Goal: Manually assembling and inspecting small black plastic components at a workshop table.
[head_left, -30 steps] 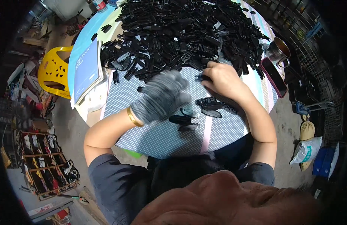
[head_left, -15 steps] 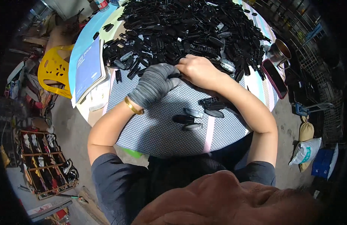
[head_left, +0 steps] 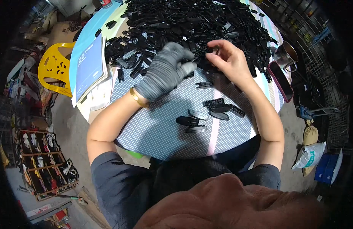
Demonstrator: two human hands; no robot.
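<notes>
My left hand [head_left: 165, 70], in a grey ribbed glove, hovers over the near edge of a heap of small black plastic clip-like parts [head_left: 172, 23]. It is smeared by motion, but its thumb and fingers stand apart. To its right, my bare right hand [head_left: 233, 63] is at the same edge, thumb and forefinger spread; nothing held can be made out. One black part [head_left: 204, 85] lies just below the hands. Nearer me lie several loose pieces: black slotted parts [head_left: 214, 102], an oval black piece [head_left: 187, 121] and glossy curved pieces [head_left: 198, 114].
A blue-covered booklet [head_left: 90, 66] lies at the table's left, beside a yellow plastic chair [head_left: 56, 68]. A phone [head_left: 280, 81] and a metal mug [head_left: 285, 54] are at the right edge. A rack [head_left: 46, 164] stands on the floor at left, sacks [head_left: 310, 152] at right.
My hands, together at the heap's edge before, have come apart: the right moved right and up, the left slightly right. The black part below them has come into sight.
</notes>
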